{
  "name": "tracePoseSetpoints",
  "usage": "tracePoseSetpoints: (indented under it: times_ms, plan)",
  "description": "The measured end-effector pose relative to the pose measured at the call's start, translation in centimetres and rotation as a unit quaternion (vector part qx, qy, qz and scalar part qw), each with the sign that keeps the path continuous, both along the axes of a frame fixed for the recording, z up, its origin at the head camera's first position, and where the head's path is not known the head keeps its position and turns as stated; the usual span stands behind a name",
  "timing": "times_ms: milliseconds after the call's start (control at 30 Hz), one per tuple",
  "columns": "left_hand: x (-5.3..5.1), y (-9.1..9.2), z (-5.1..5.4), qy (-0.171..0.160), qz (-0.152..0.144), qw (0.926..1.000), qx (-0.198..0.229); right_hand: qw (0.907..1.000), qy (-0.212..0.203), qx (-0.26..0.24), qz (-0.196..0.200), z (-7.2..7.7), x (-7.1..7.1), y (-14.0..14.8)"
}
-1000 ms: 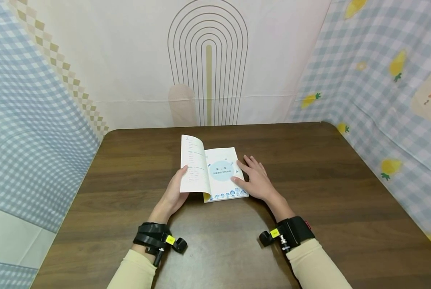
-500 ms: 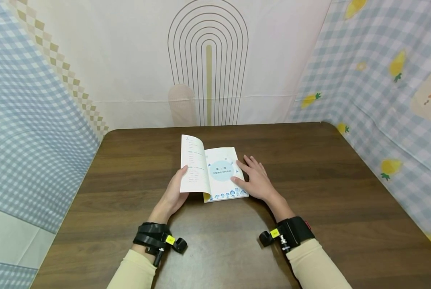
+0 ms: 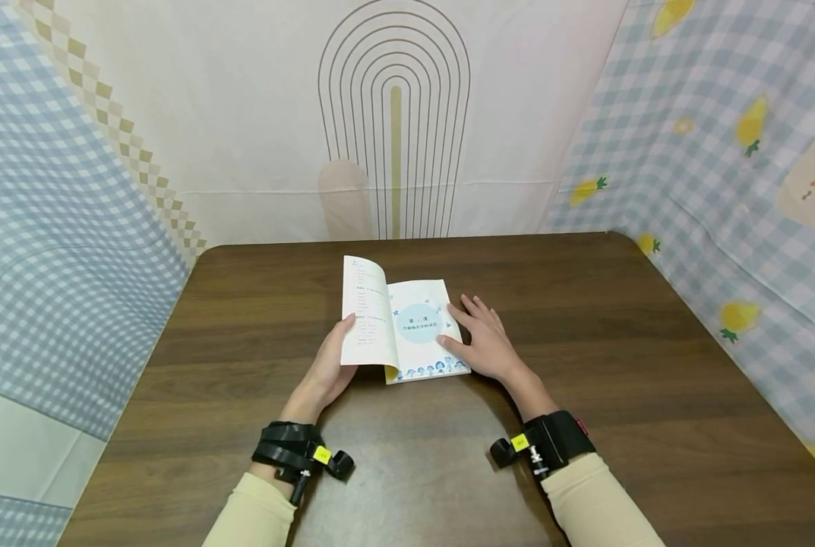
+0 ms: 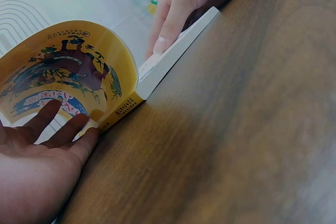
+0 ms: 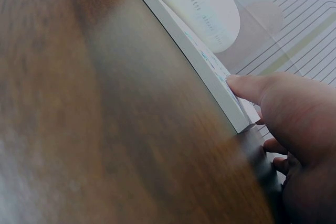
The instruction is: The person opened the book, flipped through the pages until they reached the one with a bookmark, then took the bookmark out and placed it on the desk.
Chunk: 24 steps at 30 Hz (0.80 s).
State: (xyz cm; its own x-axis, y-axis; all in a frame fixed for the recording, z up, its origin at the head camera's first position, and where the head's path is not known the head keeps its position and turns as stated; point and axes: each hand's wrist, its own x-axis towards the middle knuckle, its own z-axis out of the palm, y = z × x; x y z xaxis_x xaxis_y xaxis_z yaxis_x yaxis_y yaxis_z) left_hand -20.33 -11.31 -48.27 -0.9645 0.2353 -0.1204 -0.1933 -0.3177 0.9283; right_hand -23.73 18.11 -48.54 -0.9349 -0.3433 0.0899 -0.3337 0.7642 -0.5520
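A book (image 3: 423, 323) lies on the wooden table, its front cover and first leaf raised and curving up on the left. The right-hand page bears a pale blue circle with print and blue drawings along its bottom. My left hand (image 3: 326, 366) holds the raised cover, thumb at the printed side, fingers behind. In the left wrist view those fingers (image 4: 68, 129) lie against the yellow illustrated cover (image 4: 63, 72). My right hand (image 3: 487, 340) rests at the book's right edge, its thumb (image 5: 247, 86) pressing on the page and its other fingers extended beyond the edge.
The brown wooden table (image 3: 407, 471) extends around the book on all sides. A white cloth (image 3: 243, 114) with an arch pattern hangs behind it. Blue checked cloths flank the left and right (image 3: 708, 190). Both wrists wear black camera straps (image 3: 291, 444).
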Motion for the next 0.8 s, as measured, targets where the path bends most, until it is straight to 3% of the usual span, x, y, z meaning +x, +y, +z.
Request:
tracePoseSetpoints:
  times_ms: [800]
  plan:
    - [-0.06, -0.12, 0.00, -0.003, -0.004, 1.0000, 0.001, 1.0000, 0.006, -0.003, 0.000, -0.26, -0.04, -0.01]
